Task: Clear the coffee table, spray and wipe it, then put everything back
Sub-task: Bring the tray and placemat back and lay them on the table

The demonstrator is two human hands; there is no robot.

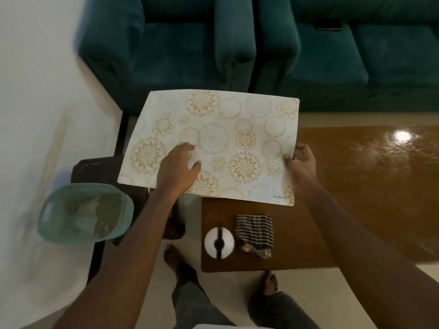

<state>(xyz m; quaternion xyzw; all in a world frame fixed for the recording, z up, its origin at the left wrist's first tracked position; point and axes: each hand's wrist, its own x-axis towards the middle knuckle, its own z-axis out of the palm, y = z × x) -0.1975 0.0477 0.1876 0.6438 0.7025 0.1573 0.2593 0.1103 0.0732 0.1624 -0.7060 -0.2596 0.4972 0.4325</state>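
Note:
A white placemat (228,129) with gold flower circles hangs over the left end of the brown coffee table (356,186). My left hand (178,167) lies on top of the mat near its lower left part, fingers spread and loosely bent. My right hand (300,160) pinches the mat's right edge, thumb on top and fingers curled behind. A white spray bottle (219,242) seen from above stands on the table's near left corner. Beside it lies a folded striped cloth (255,231).
A dark side table (99,169) stands left of the coffee table, with a green basket (85,212) holding pale items on it. Teal sofas (261,43) fill the far side. A white wall runs along the left. My bare feet stand on the pale floor below.

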